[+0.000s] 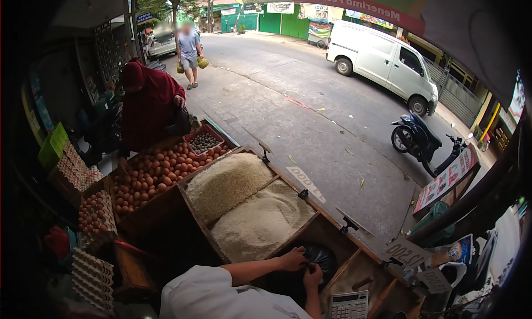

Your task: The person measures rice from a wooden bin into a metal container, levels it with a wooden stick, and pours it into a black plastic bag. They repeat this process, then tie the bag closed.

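A full, rounded black plastic bag (320, 259) sits in a wooden bin compartment in front of me. My left hand (292, 259) reaches in from the left, its fingers closed at the gathered top of the bag. Close beside it, my right hand (313, 276) pinches the same top, fingers bent together. The bag's underside is in shadow. Just below my right hand lies a calculator (349, 305). Left of the bag, two heaps of rice, a nearer one (257, 225) and a farther one (227, 181), fill divided wooden bins.
Loose brown eggs (149, 178) fill a tray at left, with a basket of small speckled eggs (204, 142) and stacked egg cartons (93, 280). A person in dark red (147, 106) stands there. Beyond are another walking person (189, 50), a white van (382, 58) and a motorcycle (421, 139).
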A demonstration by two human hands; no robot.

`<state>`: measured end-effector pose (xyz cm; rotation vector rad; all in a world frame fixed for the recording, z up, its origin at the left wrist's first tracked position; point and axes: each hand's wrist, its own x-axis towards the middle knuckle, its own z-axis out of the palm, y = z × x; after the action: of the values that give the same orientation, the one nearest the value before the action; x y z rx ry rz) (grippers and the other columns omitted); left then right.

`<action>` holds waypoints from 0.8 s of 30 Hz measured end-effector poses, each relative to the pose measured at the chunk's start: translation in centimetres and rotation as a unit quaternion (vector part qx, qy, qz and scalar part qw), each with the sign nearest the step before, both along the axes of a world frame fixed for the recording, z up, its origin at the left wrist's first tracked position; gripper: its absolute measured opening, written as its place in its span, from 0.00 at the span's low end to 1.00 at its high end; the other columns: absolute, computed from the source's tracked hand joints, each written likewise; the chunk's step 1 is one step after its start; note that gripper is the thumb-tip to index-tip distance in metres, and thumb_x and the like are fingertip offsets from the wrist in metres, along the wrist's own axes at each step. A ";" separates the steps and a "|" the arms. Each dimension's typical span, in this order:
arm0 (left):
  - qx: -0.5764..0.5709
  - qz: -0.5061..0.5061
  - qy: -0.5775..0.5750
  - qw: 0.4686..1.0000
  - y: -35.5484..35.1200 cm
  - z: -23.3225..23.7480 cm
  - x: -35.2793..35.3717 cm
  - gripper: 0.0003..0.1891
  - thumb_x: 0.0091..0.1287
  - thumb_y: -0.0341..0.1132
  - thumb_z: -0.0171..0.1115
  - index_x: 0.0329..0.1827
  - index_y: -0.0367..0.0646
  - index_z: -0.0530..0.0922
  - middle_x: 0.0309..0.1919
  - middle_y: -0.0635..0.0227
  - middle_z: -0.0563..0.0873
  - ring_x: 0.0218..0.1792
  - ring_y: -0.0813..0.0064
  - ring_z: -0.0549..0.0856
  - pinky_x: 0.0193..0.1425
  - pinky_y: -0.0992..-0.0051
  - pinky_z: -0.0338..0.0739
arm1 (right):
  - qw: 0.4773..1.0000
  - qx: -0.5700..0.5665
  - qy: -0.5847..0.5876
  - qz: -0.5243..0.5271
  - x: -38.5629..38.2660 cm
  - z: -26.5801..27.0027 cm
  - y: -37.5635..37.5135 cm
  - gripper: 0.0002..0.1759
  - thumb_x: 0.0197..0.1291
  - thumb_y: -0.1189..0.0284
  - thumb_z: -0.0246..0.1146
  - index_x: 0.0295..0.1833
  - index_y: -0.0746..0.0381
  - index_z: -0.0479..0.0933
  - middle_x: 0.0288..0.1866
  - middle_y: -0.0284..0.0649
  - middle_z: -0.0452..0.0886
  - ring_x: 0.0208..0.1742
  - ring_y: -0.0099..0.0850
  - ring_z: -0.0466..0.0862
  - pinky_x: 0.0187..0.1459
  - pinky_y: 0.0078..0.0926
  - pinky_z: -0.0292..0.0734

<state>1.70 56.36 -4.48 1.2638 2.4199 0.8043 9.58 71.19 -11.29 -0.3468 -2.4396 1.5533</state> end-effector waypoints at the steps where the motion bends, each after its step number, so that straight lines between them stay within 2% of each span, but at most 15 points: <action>1: 0.004 0.023 0.041 0.999 0.1 -0.6 0.3 0.12 0.52 0.36 0.61 0.40 0.46 0.83 0.45 0.51 0.79 0.54 0.54 0.71 0.54 0.62 0.66 | 1.000 0.002 0.002 -0.002 0.2 0.1 -0.2 0.09 0.49 0.77 0.63 0.36 0.67 0.74 0.34 0.49 0.77 0.36 0.43 0.79 0.41 0.37 0.73; 4: -0.008 0.054 0.120 0.991 0.7 -1.2 0.6 0.12 0.52 0.38 0.60 0.38 0.46 0.84 0.49 0.53 0.78 0.56 0.57 0.69 0.57 0.63 0.63 | 0.999 0.042 0.010 -0.029 0.5 2.7 -1.1 0.07 0.48 0.77 0.63 0.34 0.66 0.73 0.33 0.49 0.76 0.36 0.45 0.77 0.40 0.40 0.72; 6: -0.031 0.064 0.153 0.986 0.6 -1.4 0.7 0.13 0.53 0.39 0.59 0.38 0.47 0.84 0.50 0.53 0.77 0.57 0.57 0.68 0.58 0.62 0.61 | 0.993 0.109 0.045 -0.029 0.7 3.2 -1.5 0.06 0.48 0.78 0.62 0.32 0.65 0.72 0.31 0.49 0.75 0.37 0.46 0.75 0.39 0.41 0.69; 8: -0.133 0.006 0.090 0.987 0.8 -0.9 0.3 0.16 0.58 0.41 0.57 0.46 0.46 0.81 0.54 0.48 0.74 0.60 0.53 0.66 0.60 0.57 0.61 | 0.987 0.145 0.069 -0.002 0.5 2.2 -1.1 0.06 0.48 0.78 0.63 0.33 0.64 0.72 0.32 0.47 0.74 0.36 0.46 0.75 0.39 0.39 0.69; 9: -0.136 0.006 0.089 0.987 0.8 -1.0 0.2 0.16 0.58 0.41 0.57 0.46 0.46 0.81 0.54 0.48 0.74 0.60 0.53 0.66 0.60 0.57 0.61 | 0.978 0.182 0.095 0.024 0.3 1.7 -0.8 0.07 0.49 0.77 0.63 0.34 0.64 0.72 0.32 0.46 0.74 0.36 0.45 0.75 0.39 0.37 0.70; 11: -0.165 0.023 0.011 0.986 0.9 -1.3 0.1 0.16 0.59 0.42 0.56 0.46 0.45 0.81 0.55 0.49 0.74 0.61 0.50 0.65 0.59 0.55 0.62 | 0.981 0.160 0.094 0.050 0.3 1.8 -0.1 0.07 0.49 0.78 0.63 0.33 0.63 0.72 0.33 0.46 0.74 0.37 0.45 0.75 0.40 0.37 0.70; 12: -0.168 0.020 0.010 0.986 0.9 -1.5 0.1 0.16 0.59 0.42 0.56 0.46 0.45 0.81 0.55 0.49 0.74 0.61 0.50 0.65 0.59 0.55 0.62 | 0.983 0.140 0.095 0.075 0.3 1.9 0.2 0.06 0.49 0.78 0.63 0.33 0.63 0.72 0.34 0.47 0.74 0.37 0.45 0.76 0.40 0.37 0.70; 14: -0.170 0.051 -0.138 0.975 0.9 -1.0 -0.4 0.16 0.60 0.43 0.55 0.46 0.44 0.81 0.50 0.51 0.78 0.57 0.50 0.71 0.58 0.54 0.64 | 0.986 0.116 0.087 0.081 0.3 2.2 0.5 0.07 0.49 0.79 0.62 0.33 0.63 0.72 0.34 0.46 0.74 0.37 0.45 0.76 0.40 0.37 0.70; 15: -0.171 0.046 -0.138 0.974 0.8 -1.1 -0.6 0.16 0.60 0.43 0.55 0.46 0.44 0.81 0.50 0.51 0.78 0.57 0.50 0.71 0.58 0.54 0.64 | 0.988 0.095 0.083 0.091 0.3 2.3 0.6 0.07 0.48 0.80 0.62 0.34 0.63 0.72 0.33 0.46 0.74 0.38 0.44 0.76 0.40 0.37 0.70; 17: -0.131 0.060 -0.234 0.961 0.6 -1.6 -1.2 0.18 0.60 0.46 0.56 0.45 0.44 0.81 0.45 0.53 0.81 0.53 0.49 0.76 0.57 0.51 0.66 | 0.990 0.090 0.071 0.085 0.3 2.7 0.7 0.08 0.47 0.80 0.62 0.34 0.63 0.72 0.33 0.46 0.74 0.38 0.44 0.76 0.41 0.36 0.70; 18: -0.130 0.060 -0.236 0.961 0.9 -2.0 -1.2 0.18 0.60 0.46 0.56 0.45 0.44 0.81 0.45 0.53 0.81 0.53 0.49 0.76 0.57 0.51 0.66 | 0.991 0.086 0.059 0.084 0.3 2.9 0.8 0.09 0.47 0.81 0.63 0.35 0.63 0.72 0.33 0.46 0.74 0.38 0.44 0.76 0.41 0.36 0.70; 20: -0.063 0.055 -0.214 0.973 0.5 -2.6 -0.7 0.15 0.57 0.41 0.59 0.45 0.45 0.80 0.42 0.52 0.81 0.50 0.49 0.78 0.55 0.52 0.69 | 0.991 0.088 0.066 0.077 0.0 2.7 1.0 0.10 0.46 0.81 0.63 0.36 0.63 0.72 0.34 0.46 0.74 0.38 0.44 0.76 0.41 0.36 0.70; 21: -0.069 0.055 -0.217 0.972 0.2 -3.0 -0.5 0.15 0.57 0.41 0.59 0.45 0.45 0.80 0.42 0.52 0.81 0.50 0.49 0.78 0.55 0.52 0.69 | 0.991 0.089 0.073 0.068 0.1 2.4 0.6 0.12 0.45 0.81 0.64 0.38 0.63 0.72 0.34 0.46 0.74 0.38 0.44 0.76 0.42 0.36 0.71; 23: 0.009 0.036 -0.096 0.995 0.6 -2.7 0.1 0.14 0.56 0.34 0.59 0.47 0.45 0.78 0.44 0.50 0.80 0.50 0.47 0.77 0.53 0.55 0.72 | 0.993 0.084 0.065 0.046 0.6 3.3 -0.1 0.15 0.45 0.80 0.64 0.40 0.63 0.71 0.35 0.46 0.75 0.39 0.44 0.77 0.44 0.35 0.71; 24: 0.007 0.035 -0.099 0.994 0.8 -2.5 0.6 0.14 0.56 0.34 0.59 0.47 0.45 0.78 0.44 0.50 0.80 0.50 0.47 0.77 0.53 0.55 0.72 | 0.994 0.085 0.060 0.026 0.8 3.6 -0.4 0.17 0.44 0.79 0.65 0.42 0.64 0.71 0.36 0.46 0.75 0.40 0.43 0.78 0.45 0.35 0.72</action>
<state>2.28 57.13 -7.00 1.0550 2.3137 0.9222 10.40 70.82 -7.65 -0.1562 -2.4807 1.3313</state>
